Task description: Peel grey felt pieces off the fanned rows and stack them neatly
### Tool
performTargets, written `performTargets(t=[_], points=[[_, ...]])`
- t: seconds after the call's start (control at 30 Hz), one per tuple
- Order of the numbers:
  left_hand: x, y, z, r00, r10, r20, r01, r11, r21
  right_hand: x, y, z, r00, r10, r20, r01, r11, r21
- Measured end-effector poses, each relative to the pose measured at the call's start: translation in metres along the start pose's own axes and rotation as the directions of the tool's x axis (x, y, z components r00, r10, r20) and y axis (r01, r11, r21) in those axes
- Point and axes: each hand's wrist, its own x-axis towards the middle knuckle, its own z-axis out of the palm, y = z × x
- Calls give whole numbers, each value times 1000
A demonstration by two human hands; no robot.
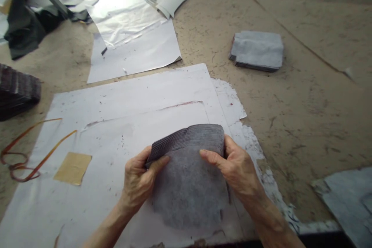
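Observation:
Between both hands is a thick stack of grey leather-like pieces [188,186], its upper edges fanned into many thin layers. My left hand [142,178] grips the stack's left side, thumb lying on the front face and fingers behind it. On the right side, my right hand [232,162] pinches it the same way, thumb on the face near the top. The stack is tilted towards me above a large white sheet [110,186]. Its lower end shows a small notch at the right. Most of the fingers are hidden behind the layers.
A second grey stack [258,50] lies at the back right. Orange-framed glasses [37,166] and a tan square [74,167] are at the left, near a dark layered stack [17,89]. Behind lie white sheets [136,50] and black scraps [26,27]. Grey material [348,197] sits at the right edge.

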Motion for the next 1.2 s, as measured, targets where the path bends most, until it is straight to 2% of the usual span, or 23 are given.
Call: performTargets(t=[0.07,0.17,0.2,0.27,0.37,0.43,0.57,0.67,0.77,0.83,0.87,0.9,0.97,1.03,1.1,1.2], points=[[-4,-3,-1,996,77,-53,-74,996,49,-2,-4,-1,996,69,56,-71,997,37],[-4,-2,1,994,98,-40,-95,993,70,-8,-3,5,998,34,-61,-39,996,-75],[-2,0,2,997,72,-14,-72,997,40,-10,0,7,994,6,-105,-15,996,-85],[1,5,4,998,-22,62,27,997,-77,-11,6,11,991,-35,-128,36,999,8],[5,12,4,968,-168,185,208,952,-225,-11,12,11,998,-22,-56,35,967,253],[6,13,2,963,-181,199,220,957,-191,-11,12,8,1000,-19,-10,21,945,327],[6,9,1,995,-56,82,57,998,-4,-12,2,2,999,1,49,-16,955,297],[3,8,7,997,78,-23,-75,992,101,-14,-9,3,1000,28,2,-28,995,91],[-5,12,14,964,258,-57,-237,939,250,-16,-17,7,992,28,-126,-36,998,-56],[-8,16,16,925,378,-52,-338,876,344,-18,-15,12,980,43,-194,-48,999,-23],[-9,17,16,920,388,-50,-347,869,353,-19,-11,14,974,34,-224,-33,999,7],[-8,17,14,939,341,-48,-309,897,316,-20,-6,16,968,9,-250,1,999,37],[-4,15,8,994,104,13,-105,986,127,-22,5,19,956,-74,-283,102,991,84],[2,12,1,987,-90,136,94,995,-24,-23,13,20,949,-141,-284,181,976,122],[5,9,-3,977,-108,182,115,993,-28,-22,13,17,963,-129,-238,170,972,161],[2,12,-5,992,-17,123,10,998,60,-18,2,6,999,-2,-50,14,971,239]])
